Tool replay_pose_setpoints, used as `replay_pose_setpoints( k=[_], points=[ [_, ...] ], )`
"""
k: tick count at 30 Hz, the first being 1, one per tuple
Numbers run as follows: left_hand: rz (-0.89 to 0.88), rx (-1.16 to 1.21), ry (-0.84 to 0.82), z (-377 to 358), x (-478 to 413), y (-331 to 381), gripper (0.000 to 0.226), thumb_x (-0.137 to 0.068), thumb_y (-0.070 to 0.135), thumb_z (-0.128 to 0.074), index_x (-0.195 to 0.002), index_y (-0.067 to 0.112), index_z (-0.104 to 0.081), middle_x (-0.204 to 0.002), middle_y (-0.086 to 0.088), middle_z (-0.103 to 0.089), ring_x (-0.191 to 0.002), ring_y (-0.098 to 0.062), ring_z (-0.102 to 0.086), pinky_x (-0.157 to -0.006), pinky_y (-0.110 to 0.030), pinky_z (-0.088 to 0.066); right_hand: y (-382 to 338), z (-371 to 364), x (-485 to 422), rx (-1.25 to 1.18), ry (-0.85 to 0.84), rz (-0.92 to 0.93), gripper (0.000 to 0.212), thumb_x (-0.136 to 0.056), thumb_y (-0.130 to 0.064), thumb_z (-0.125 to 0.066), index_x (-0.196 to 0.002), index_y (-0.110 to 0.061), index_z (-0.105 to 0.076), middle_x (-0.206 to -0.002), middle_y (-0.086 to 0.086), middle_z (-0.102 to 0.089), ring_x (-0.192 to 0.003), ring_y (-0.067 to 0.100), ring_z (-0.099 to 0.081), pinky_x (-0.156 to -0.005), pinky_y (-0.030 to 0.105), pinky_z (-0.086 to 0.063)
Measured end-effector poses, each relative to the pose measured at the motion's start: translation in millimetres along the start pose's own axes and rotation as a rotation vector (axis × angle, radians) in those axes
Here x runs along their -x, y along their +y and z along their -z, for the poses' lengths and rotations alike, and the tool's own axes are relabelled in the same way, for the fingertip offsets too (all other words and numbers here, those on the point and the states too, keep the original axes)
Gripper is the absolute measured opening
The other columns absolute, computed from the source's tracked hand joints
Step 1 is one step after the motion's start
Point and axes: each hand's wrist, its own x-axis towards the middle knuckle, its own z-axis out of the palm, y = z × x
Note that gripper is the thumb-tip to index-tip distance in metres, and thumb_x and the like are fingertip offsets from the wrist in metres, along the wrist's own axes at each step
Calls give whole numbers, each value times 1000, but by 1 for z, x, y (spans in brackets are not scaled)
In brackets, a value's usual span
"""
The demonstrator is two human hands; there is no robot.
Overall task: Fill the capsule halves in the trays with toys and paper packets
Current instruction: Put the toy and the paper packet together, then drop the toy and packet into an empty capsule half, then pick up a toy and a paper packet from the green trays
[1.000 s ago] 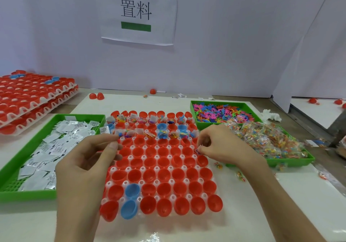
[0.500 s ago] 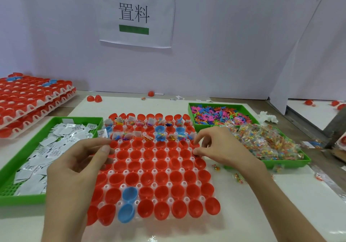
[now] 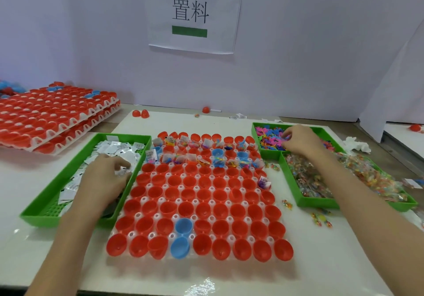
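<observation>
The white capsule tray [image 3: 146, 231] lies in the middle, full of red and a few blue capsule halves [image 3: 204, 204]. Its far rows hold toys and packets, and one bagged toy [image 3: 263, 183] sits in a half at the right edge. My left hand [image 3: 103, 178] is down in the green packet tray [image 3: 52, 192], its fingers curled and pinching a white paper packet [image 3: 122, 171]. My right hand [image 3: 300, 139] reaches into the green toy tray [image 3: 254, 133], with its fingertips curled into the pink and blue toys [image 3: 269, 140].
A green tray [image 3: 305, 201] of clear bagged toys [image 3: 316, 181] lies under my right forearm. Stacked trays of red halves [image 3: 57, 116] stand at the back left. Loose red halves [image 3: 140, 113], stray toys [image 3: 321, 219] and a crumpled tissue [image 3: 355, 144] lie on the table.
Both hands left the capsule tray and moved outward, the left to the packet tray, the right to the toy tray. A bagged toy now sits in a right-edge half.
</observation>
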Motion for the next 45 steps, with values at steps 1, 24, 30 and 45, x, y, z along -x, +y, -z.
replay_pose_setpoints(
  k=[1,24,30,45],
  points=[
    [2,11,8,0,0,-1,17,-88,14,-74,-105,11,-76,-99,-9,-57,-89,-27,-57,-77,-40,-45,1,-3,-5,28,-20,-18,12,-88,-16,-73,-101,-16,-75,-109,3,-73,-80,12,-63,-73,33,-54],
    [55,382,282,7,9,-4,19,-79,17,-84,-97,16,-76,-79,-2,-67,-69,-12,-58,-64,-36,-48,-19,38,47,-394,337,37,14,-86,-22,-75,-73,-16,-78,-66,-5,-69,-62,3,-61,-57,20,-41],
    [-54,510,404,15,15,-5,14,-82,23,-81,-95,21,-77,-75,-1,-70,-67,-12,-63,-60,-17,-48,-45,56,76,-548,197,91,14,-87,-24,-77,-78,-14,-78,-70,0,-73,-65,11,-68,-64,24,-49],
    [245,789,547,13,14,-10,33,-97,5,-47,-123,16,-66,-121,-16,-69,-64,-8,-63,-54,-13,-51,-69,79,114,-694,169,156,13,-89,-19,-73,-77,-15,-75,-73,-2,-75,-73,13,-72,-78,32,-59]
  ],
)
